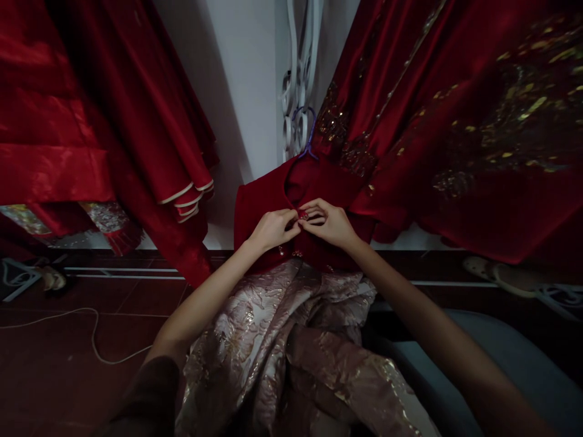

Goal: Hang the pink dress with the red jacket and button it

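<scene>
Shimmering brocade point(328, 352) lies near; farther off, left hand point(274, 229) and right hand point(330, 223) meet, pinched onto the red garment point(259, 206), perhaps at a small fastening point(303, 215), though dimness obscures it.

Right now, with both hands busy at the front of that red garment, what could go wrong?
The left hand and right hand pinch close together at the front of the red garment, so pulling might strain the fabric. A hard tug might jolt it on the purple hanger. A white cord trails across the floor; feet could catch it.
</scene>
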`<state>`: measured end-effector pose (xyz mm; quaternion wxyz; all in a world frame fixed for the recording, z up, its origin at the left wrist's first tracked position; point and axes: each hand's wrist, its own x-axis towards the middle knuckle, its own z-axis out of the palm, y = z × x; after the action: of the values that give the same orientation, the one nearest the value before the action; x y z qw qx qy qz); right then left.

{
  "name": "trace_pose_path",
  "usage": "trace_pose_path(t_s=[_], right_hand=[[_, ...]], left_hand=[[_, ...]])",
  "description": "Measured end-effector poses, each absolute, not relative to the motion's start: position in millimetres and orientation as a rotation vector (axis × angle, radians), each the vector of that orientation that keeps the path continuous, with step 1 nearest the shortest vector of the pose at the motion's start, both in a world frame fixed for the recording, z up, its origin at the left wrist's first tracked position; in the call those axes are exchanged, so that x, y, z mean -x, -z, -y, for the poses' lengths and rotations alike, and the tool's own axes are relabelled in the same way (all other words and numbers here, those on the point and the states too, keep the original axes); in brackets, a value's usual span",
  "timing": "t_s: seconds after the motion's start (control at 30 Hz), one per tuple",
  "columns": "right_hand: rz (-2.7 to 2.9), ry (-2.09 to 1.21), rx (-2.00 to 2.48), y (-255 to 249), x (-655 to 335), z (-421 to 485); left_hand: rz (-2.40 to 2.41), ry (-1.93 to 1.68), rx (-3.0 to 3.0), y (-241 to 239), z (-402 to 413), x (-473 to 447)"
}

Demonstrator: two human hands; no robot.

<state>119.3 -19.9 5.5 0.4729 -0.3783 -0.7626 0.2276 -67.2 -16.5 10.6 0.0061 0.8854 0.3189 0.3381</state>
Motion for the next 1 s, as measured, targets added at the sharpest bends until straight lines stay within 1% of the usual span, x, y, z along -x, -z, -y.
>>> trace_pose_path(t_s=[0.13,0.3,0.37,0.47,0.53,0.63,0.7,0.83,0.93,1.0], right_hand=[[1.889,-0.510,0.916,-4,-117,15],[1.764,-0.483,0.902,30,-108,28],[1.847,-0.377,0.915,50,-107,41],[2.008,-0.074,0.986,76,-113,55],[2.014,0.079,1.031,86,-123,58],[1.945,0.144,1.055,86,-136,57],[1.921,0.100,1.041,74,-139,60],[1.849,-0.097,0.967,31,-127,79],[1.911,-0.344,0.936,6,-115,92],[1.922,-0.569,0.935,2,-109,94]], left_hand=[[-0.994,-1.133,-2.711,-5,19,59],[-1.073,-1.423,-2.148,12,7,44],[-1.065,-1.473,-1.933,16,-3,39],[-0.996,-1.478,-1.682,15,-13,34],[-0.942,-1.445,-1.556,16,-13,31],[-0.872,-1.403,-1.407,25,-8,26],[-0.837,-1.367,-1.337,35,-5,22],[-0.907,-1.341,-1.345,49,-1,16],[-0.978,-1.417,-1.500,54,9,23],[-1.062,-1.549,-1.582,59,18,35]])
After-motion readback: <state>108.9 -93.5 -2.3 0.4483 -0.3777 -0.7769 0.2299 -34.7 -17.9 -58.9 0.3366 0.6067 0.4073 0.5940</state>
